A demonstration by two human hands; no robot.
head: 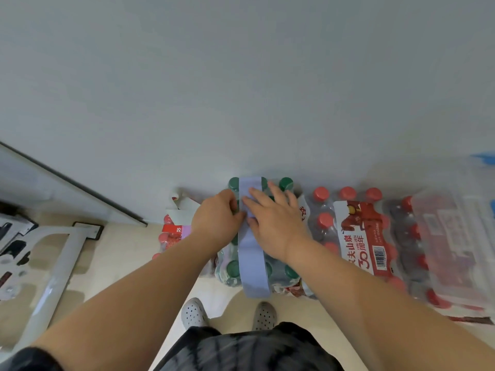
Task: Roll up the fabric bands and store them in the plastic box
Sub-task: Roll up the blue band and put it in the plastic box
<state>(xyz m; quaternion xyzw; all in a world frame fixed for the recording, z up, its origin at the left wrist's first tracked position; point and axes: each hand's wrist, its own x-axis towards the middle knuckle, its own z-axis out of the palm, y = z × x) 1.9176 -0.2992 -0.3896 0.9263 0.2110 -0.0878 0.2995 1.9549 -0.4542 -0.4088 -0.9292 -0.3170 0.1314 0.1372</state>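
Because the floor (112, 253) here is crowded with shrink-wrapped packs, the green-capped pack (233, 271) serves as the work surface. Right of it lie the red-capped packs (359, 236), and beyond those the clear box (455, 236). The pale blue band (253, 263) lies flat lengthwise across the green-capped pack, its near end hanging over the edge. The right hand (276, 223) presses spread on the band's middle; the left hand (217, 218) pinches its left edge there. On the bumpy caps the roll may start crooked or loose, and the slick band could slide off toward the shoes (227, 314).
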